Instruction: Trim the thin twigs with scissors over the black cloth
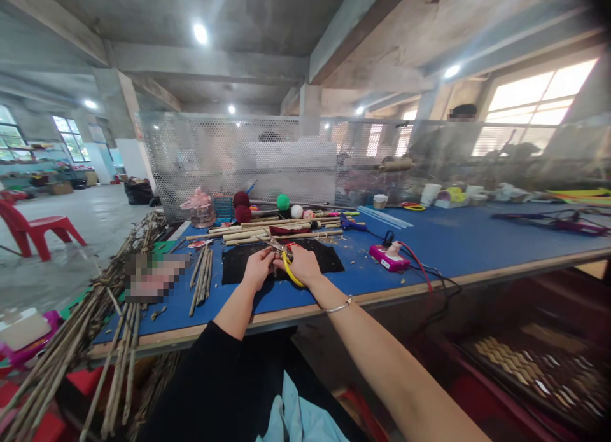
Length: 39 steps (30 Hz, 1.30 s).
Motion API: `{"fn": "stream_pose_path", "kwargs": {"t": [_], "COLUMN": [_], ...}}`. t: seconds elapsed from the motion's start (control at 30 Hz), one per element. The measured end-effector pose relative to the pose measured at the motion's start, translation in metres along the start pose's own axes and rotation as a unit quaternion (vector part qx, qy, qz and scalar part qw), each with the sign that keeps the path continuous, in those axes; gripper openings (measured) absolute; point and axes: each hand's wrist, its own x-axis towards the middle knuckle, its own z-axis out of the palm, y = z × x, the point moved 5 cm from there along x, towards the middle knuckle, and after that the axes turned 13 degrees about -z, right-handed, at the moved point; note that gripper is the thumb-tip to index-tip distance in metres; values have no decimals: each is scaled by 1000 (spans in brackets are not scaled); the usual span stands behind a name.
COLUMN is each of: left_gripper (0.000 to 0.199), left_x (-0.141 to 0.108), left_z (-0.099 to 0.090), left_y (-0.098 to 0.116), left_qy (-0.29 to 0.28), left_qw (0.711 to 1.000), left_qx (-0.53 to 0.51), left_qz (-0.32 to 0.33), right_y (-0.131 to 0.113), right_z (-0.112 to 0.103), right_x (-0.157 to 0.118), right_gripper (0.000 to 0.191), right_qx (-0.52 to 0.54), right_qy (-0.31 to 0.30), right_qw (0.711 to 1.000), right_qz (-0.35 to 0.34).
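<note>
Near front edge of surface (449,238), above black cloth (235,265), grips yellow-handled scissors (287,270) with right hand (306,264); with left hand (258,268) pinches small piece (275,270), too unclear to name.

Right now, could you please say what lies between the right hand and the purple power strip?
In the head view, black cloth lies nearest the right hand, then blue tabletop, up to the purple power strip.
</note>
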Motion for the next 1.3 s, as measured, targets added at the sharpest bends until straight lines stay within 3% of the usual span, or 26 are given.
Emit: {"fn": "stream_pose_path", "kwargs": {"t": [0.37, 0.77, 0.97, 1.3], "left_gripper": [31, 35, 34, 29], "left_x": [-1, -6, -8, -1], "left_z": [-3, -4, -4, -4], "left_y": [7, 15, 17, 8], "left_qy": [15, 51, 57, 26], "left_qw": [996, 964, 968, 993], "left_qx": [51, 214, 202, 89], "left_qz": [69, 149, 139, 79], "right_y": [3, 1, 1, 4], "right_z": [3, 3, 2, 5], "right_x": [0, -1, 0, -2], "right_gripper": [60, 65, 62, 64], "right_qx": [-7, -25, -9, -30], "right_qy": [-47, -61, -66, -39], "right_qw": [998, 996, 995, 997], "right_qz": [40, 65, 71, 61]}}
